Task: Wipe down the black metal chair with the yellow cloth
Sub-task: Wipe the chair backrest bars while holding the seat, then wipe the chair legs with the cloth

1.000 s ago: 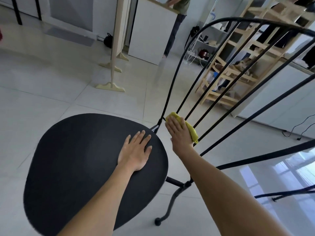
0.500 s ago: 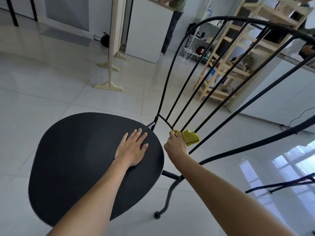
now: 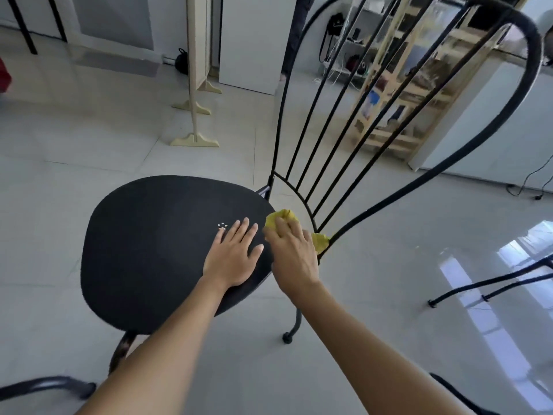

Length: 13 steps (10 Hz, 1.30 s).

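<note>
The yellow cloth sits at the back edge of the seat, right where the backrest joins it, bunched under my right hand; one lobe pokes out ahead of my fingers and another shows beside the thick outer bar at the seat's rear right corner. Half a second ago the cloth was a little higher and further right, pinched against the lowest part of the spindles; now I have brought it down and in to the curved rail at the base of the back, so I judge the spindle bottoms done and the joint between back and seat in hand. My right palm lies curled over the cloth, pressing it down, the fingers closed around the wad. My left hand stays flat on the rear of the seat, fingers spread, gripping nothing, steadying the black metal chair. A few small white specks lie on the seat just beyond my left fingertips, so the seat likely still needs a pass.

Counting: one cloth, one chair under my hands, four thin spindles inside the hoop of the back, two hands, and parts of two other dark frames at the floor's lower left and right edges
</note>
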Tool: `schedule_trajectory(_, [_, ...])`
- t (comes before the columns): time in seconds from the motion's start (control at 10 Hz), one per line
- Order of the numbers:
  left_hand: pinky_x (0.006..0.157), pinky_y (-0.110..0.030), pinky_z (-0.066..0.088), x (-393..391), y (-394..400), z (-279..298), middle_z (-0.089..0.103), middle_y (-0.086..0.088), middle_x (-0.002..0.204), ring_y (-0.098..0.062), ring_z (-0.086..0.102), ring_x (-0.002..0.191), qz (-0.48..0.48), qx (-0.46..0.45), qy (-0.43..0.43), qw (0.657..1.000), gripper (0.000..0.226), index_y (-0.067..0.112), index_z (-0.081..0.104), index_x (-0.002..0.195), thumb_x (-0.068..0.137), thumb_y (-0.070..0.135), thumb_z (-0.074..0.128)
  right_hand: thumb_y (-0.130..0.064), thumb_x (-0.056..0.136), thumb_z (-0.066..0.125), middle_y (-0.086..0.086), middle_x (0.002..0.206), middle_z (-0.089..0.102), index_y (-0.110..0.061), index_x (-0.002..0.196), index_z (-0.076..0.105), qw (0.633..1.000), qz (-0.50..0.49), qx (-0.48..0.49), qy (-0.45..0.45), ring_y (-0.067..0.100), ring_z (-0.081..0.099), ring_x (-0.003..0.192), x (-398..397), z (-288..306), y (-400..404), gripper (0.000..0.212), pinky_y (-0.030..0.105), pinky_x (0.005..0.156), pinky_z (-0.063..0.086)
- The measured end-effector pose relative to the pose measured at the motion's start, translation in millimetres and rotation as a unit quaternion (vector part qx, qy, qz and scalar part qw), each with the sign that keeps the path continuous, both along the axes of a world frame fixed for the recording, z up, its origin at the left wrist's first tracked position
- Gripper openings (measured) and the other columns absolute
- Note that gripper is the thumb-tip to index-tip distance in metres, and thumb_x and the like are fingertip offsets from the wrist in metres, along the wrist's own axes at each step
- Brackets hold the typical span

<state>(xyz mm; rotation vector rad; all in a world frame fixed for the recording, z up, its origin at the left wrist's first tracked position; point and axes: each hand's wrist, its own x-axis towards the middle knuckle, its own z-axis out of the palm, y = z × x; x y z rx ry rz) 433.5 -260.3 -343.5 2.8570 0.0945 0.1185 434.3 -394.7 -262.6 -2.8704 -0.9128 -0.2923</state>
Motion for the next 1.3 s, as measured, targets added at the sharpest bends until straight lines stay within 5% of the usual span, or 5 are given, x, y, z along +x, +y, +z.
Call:
schedule_trajectory(0.3, [0.119,-0.037,-0.001,-11.1,-6.1,5.6,0.001,0.005,0.161,-0.010,-0.001,0.147,0.024,-0.023,0.023,0.999,0.058,0.027,0.010,0.151,0.098,0.048,0.017,0.014,0.080,0.039,-0.004,0.123,0.054,-0.022,0.129,0.048,0.914,-0.205,0.336,0.098,0.018,0.047,0.104,-65.7,-69.9,-39.4,0.061,0.026,0.083,0.039])
schedule_trajectory(0.6, [0.119,-0.038,-0.002,-10.1,-7.6,1.3,0.004,0.007,0.160,-0.008,0.000,0.147,0.036,-0.031,0.011,0.999,0.057,0.030,0.014,0.150,0.097,0.050,0.019,-0.024,0.102,0.032,-0.003,0.090,0.056,-0.023,0.137,0.029,0.669,-0.393,0.605,0.180,0.008,0.056,0.070,-40.1,-59.8,-62.7,0.036,0.027,0.069,0.040])
schedule_trajectory(0.9, [0.118,-0.038,-0.001,-7.2,-9.0,0.0,0.006,0.007,0.160,-0.008,0.001,0.147,0.037,-0.022,0.001,0.999,0.057,0.029,0.015,0.150,0.097,0.050,0.019,-0.015,0.101,0.036,0.004,0.117,0.054,-0.018,0.141,0.031,0.671,-0.226,0.643,0.292,0.018,0.053,0.107,-3.3,-78.7,-57.8,0.040,0.031,0.094,0.041])
schedule_trajectory(1.1, [0.118,-0.037,-0.001,-9.1,-10.1,-0.9,0.005,0.007,0.160,-0.008,0.001,0.147,0.038,-0.019,-0.001,0.999,0.057,0.029,0.014,0.150,0.097,0.049,0.019,-0.023,0.095,0.054,-0.014,0.079,0.055,-0.017,0.101,0.054,0.787,-0.268,0.523,0.190,0.004,0.054,0.073,0.9,-82.7,-50.9,0.009,0.021,0.070,0.043])
schedule_trajectory(1.3, [0.118,-0.037,-0.001,-8.6,-10.3,0.2,0.005,0.007,0.160,-0.008,0.000,0.147,0.036,-0.020,0.000,0.999,0.057,0.029,0.013,0.150,0.097,0.050,0.019,-0.033,0.094,0.052,-0.007,0.066,0.052,-0.012,0.081,0.053,0.762,-0.387,0.511,0.090,0.015,0.050,0.064,14.4,-93.4,-26.9,0.025,0.028,0.068,0.042])
